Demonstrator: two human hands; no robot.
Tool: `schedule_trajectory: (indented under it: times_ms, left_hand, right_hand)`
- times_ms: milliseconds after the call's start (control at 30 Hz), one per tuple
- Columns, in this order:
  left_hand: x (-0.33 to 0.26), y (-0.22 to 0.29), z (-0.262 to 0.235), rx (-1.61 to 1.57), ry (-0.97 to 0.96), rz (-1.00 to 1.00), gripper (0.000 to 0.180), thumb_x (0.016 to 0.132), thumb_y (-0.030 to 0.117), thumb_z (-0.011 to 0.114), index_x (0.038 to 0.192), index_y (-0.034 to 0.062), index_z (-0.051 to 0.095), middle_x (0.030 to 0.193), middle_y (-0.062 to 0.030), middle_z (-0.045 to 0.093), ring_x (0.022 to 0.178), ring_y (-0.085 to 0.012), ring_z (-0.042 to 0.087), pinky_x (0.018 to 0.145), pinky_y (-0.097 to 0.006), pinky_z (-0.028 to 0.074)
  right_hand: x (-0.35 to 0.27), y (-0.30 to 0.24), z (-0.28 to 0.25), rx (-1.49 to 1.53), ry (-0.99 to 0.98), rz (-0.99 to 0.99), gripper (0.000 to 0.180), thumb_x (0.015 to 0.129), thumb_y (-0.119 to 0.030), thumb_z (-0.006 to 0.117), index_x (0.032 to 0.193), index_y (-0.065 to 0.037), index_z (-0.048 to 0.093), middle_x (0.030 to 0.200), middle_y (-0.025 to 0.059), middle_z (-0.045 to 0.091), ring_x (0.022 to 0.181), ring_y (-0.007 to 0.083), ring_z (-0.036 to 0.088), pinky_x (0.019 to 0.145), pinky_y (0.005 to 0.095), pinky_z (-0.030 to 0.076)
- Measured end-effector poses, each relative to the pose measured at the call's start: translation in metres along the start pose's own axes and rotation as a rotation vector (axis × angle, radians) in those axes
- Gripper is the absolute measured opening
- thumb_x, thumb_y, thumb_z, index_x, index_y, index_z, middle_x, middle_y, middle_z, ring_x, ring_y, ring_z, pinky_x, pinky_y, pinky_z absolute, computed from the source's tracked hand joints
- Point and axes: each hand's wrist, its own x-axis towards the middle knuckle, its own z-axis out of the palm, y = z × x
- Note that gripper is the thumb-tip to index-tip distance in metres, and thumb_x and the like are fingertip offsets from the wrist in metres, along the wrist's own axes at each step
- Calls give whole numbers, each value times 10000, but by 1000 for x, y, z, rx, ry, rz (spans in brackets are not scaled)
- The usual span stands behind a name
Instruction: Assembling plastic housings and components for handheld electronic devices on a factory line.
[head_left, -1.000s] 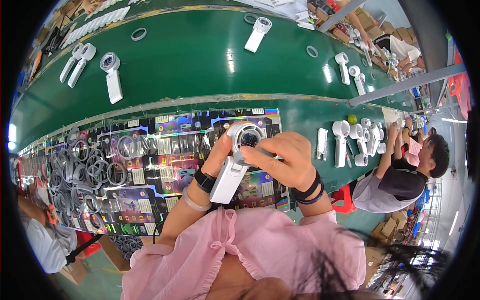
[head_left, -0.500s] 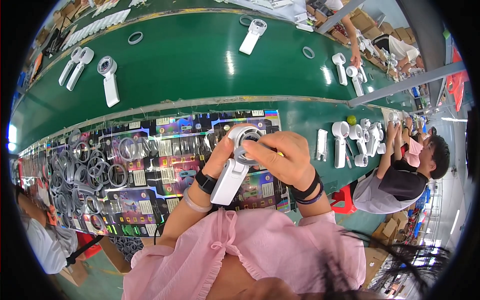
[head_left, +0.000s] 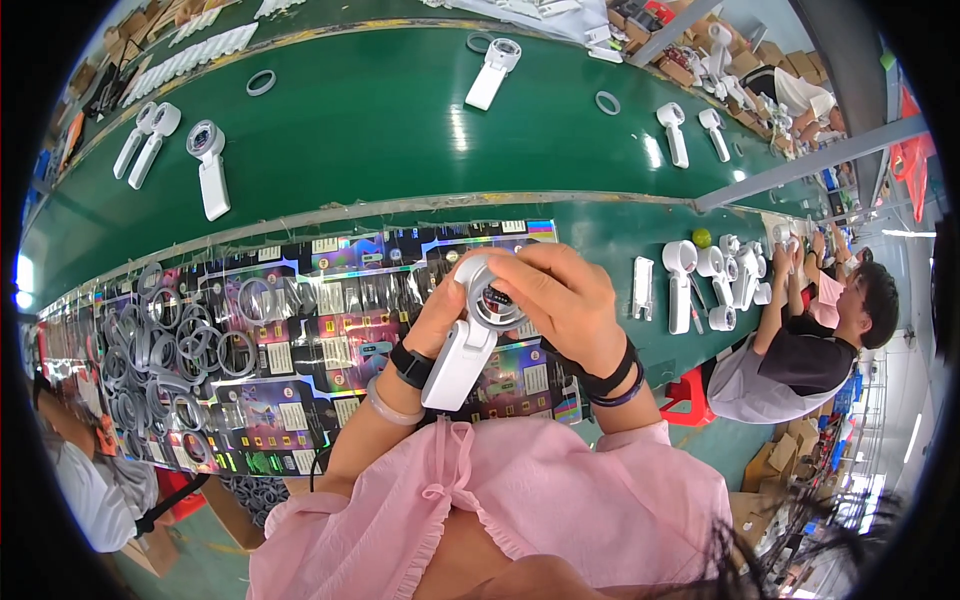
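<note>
Held in front of my chest is a white handheld fan [head_left: 462, 362], its handle slanting down toward me. My left hand [head_left: 438, 312] grips it around the neck and the side of the round head. A grey ring [head_left: 476, 308] lies against the rim of that head. My right hand [head_left: 572, 298] is closed over the head's upper right side, its fingers pressing on the rim. Dark inner parts show through the ring's opening; whether the ring sits fully flush I cannot tell.
Loose grey rings [head_left: 165, 345] are heaped on the left of the printed sheet [head_left: 330, 350]. White fans [head_left: 680, 285] and a white part [head_left: 643, 288] lie to the right. Beyond, a green belt [head_left: 360, 130] carries fans and rings. A co-worker [head_left: 790, 370] sits at right.
My right fingers have shifted from the front of the ring up to the head's top edge, and the ring now sits closer around the rim. Items on the belt have moved left.
</note>
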Motion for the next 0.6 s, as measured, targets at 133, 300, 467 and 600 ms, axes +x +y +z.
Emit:
schedule_trajectory:
  times_ms: [133, 300, 467, 600]
  left_hand:
    - [1, -4, -3, -40, -6, 0, 878, 747, 677, 647, 1342, 81, 397, 1138, -97, 571, 934, -190, 645, 721, -342, 591]
    - [2, -8, -9, 29, 41, 54, 819, 796, 704, 550, 1332, 96, 431, 1053, -119, 633, 850, -234, 658, 714, -344, 567]
    - [3, -7, -7, 35, -6, 71, 806, 807, 689, 555, 1335, 92, 432, 1034, -108, 639, 802, -221, 666, 680, -320, 569]
    - [3, -3, -3, -70, -12, 69, 732, 847, 581, 601, 1333, 65, 418, 920, -97, 628, 710, -205, 661, 643, -337, 569]
  right_hand:
    - [-5, 5, 6, -8, 21, 64, 240, 754, -53, 740, 990, -75, 703, 882, 66, 613, 660, 211, 633, 523, 285, 518]
    - [-6, 7, 10, -23, 1, 138, 209, 761, -68, 739, 967, -83, 709, 863, 71, 604, 640, 205, 613, 527, 298, 506]
    - [-5, 3, 10, 17, -23, 229, 250, 764, -1, 726, 1006, -62, 718, 875, 80, 626, 724, 195, 614, 602, 277, 487]
    - [-5, 1, 11, 20, -26, 258, 236, 775, -2, 719, 1005, -57, 719, 883, 79, 630, 733, 187, 615, 612, 275, 488]
